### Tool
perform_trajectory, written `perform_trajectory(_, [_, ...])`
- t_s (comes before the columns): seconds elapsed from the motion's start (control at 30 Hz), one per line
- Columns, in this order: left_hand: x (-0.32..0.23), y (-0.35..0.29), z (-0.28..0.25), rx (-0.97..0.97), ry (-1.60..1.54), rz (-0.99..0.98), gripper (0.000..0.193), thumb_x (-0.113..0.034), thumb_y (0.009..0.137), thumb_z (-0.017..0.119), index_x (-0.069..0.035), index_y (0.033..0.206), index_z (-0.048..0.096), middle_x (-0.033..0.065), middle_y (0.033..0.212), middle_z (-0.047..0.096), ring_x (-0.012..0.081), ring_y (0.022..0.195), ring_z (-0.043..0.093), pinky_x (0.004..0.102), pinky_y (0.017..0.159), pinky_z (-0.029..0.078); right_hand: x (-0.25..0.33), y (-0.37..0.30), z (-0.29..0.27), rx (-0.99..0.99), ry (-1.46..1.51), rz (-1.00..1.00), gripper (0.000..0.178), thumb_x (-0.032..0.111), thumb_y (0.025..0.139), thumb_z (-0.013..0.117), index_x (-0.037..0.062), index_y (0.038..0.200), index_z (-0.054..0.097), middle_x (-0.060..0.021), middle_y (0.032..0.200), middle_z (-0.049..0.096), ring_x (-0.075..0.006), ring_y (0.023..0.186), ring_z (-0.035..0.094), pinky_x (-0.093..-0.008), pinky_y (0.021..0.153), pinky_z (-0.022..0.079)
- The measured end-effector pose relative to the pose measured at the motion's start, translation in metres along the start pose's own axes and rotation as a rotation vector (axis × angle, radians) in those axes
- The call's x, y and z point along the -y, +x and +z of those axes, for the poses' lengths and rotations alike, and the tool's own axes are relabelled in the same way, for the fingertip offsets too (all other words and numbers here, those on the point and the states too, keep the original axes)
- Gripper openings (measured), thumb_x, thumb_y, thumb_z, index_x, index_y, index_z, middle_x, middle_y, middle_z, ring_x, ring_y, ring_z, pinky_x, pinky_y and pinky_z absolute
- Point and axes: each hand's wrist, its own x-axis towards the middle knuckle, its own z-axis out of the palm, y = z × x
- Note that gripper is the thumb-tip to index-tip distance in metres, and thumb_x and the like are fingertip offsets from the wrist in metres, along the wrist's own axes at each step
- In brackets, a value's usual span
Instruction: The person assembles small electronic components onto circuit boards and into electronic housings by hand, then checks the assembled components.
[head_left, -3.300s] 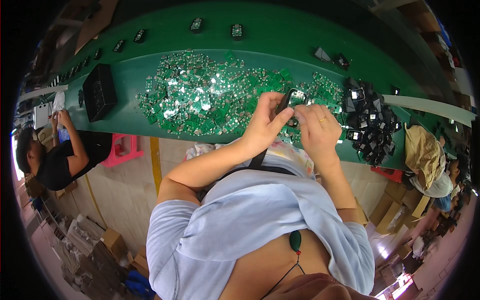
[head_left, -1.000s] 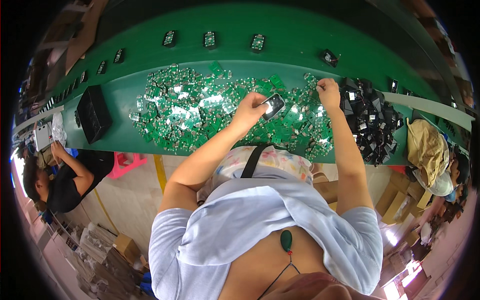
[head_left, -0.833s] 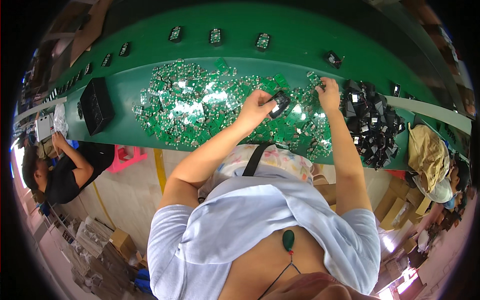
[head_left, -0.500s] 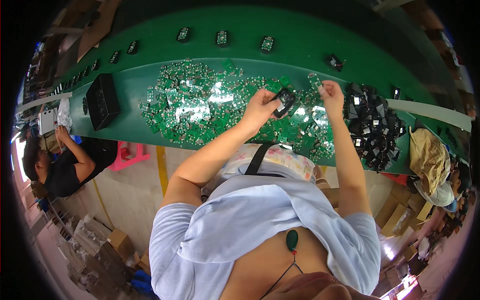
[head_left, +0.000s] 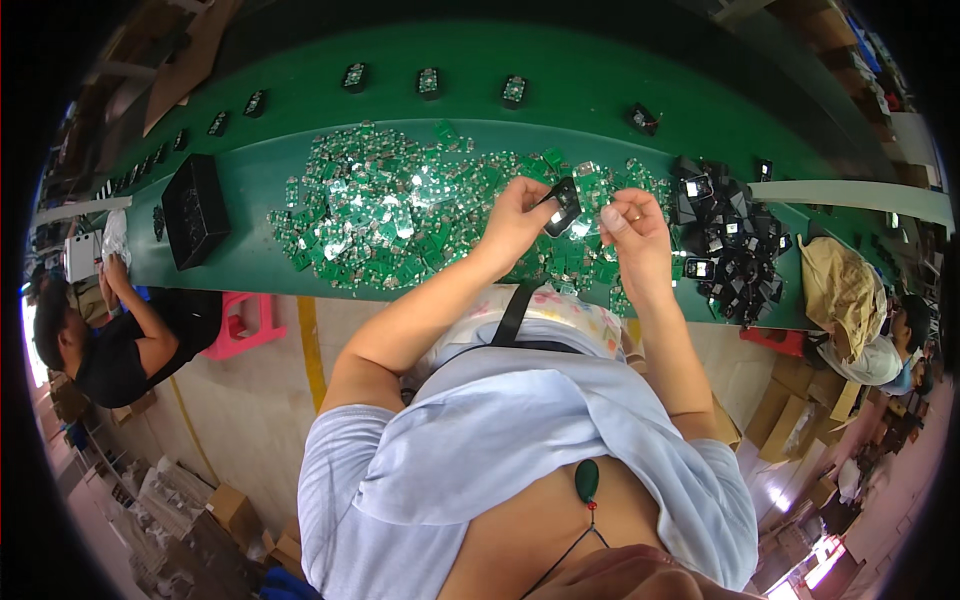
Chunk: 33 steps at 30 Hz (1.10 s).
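Head view: left hand (head_left: 516, 222) pinched a tilted black casing (head_left: 565, 204) above the circuit-board pile (head_left: 400, 215), right hand (head_left: 642, 238) curled over its right part, contents indiscernible, and a slackened pinch could have dropped the casing onto it.

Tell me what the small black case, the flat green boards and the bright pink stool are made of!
The small black rectangular case in the left hand looks like hard plastic, with a dark sheen and crisp edges. The flat green circuit boards resemble shiny resin with metal parts, judging by silvery glints. The bright pink stool is probably smooth plastic, being evenly coloured.
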Motion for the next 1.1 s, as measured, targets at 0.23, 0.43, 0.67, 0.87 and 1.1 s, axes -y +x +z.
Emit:
perform_trajectory(0.23, [0.001,-0.009,0.001,0.031,0.012,0.025,0.023,-0.010,0.082,0.060,0.002,0.098,0.048,0.0072,0.083,0.059,0.0109,0.072,0.055,0.0242,0.062,0.044,-0.007,-0.006,0.000,-0.023,-0.084,0.025,0.025,0.004,0.080,0.064,0.0038,0.100,0.048,-0.0018,0.077,0.056,-0.0084,0.066,0.051,-0.0214,0.058,0.041])
perform_trajectory(0.43, [-0.008,-0.021,0.006,0.052,0.032,0.121,0.029,-0.014,0.081,0.065,0.000,0.101,0.049,0.0076,0.092,0.057,0.0107,0.078,0.055,0.0245,0.066,0.045,-0.012,-0.018,0.003,-0.025,-0.194,0.049,0.026,0.008,0.081,0.065,0.0046,0.101,0.048,0.0002,0.076,0.053,-0.0076,0.067,0.050,-0.0206,0.057,0.041])
perform_trajectory(0.67, [-0.017,-0.027,0.007,0.052,0.152,0.039,0.029,-0.016,0.081,0.065,-0.002,0.103,0.050,0.0051,0.093,0.055,0.0080,0.068,0.054,0.0223,0.054,0.047,-0.015,-0.023,0.009,-0.135,-0.613,-0.308,0.025,0.014,0.082,0.065,0.0061,0.103,0.058,-0.0010,0.083,0.051,-0.0072,0.068,0.047,-0.0204,0.056,0.038])
perform_trajectory(0.87, [-0.026,-0.032,0.006,0.009,0.347,0.402,0.024,-0.007,0.080,0.062,-0.006,0.103,0.056,0.0049,0.098,0.054,0.0088,0.064,0.054,0.0218,0.055,0.046,-0.004,-0.025,0.022,-0.108,-0.697,-0.442,0.009,0.014,0.081,0.064,0.0066,0.087,0.064,-0.0020,0.082,0.052,-0.0107,0.067,0.048,-0.0230,0.056,0.038])
perform_trajectory(1.1, [-0.051,-0.050,0.010,-0.055,0.737,0.880,0.014,-0.006,0.073,0.066,-0.013,0.085,0.065,0.0043,0.097,0.055,0.0157,0.059,0.056,0.0268,0.050,0.046,0.034,-0.031,0.034,0.085,-1.547,-0.881,0.012,0.009,0.072,0.065,0.0060,0.080,0.056,-0.0039,0.077,0.054,-0.0213,0.068,0.052,-0.0309,0.056,0.041])
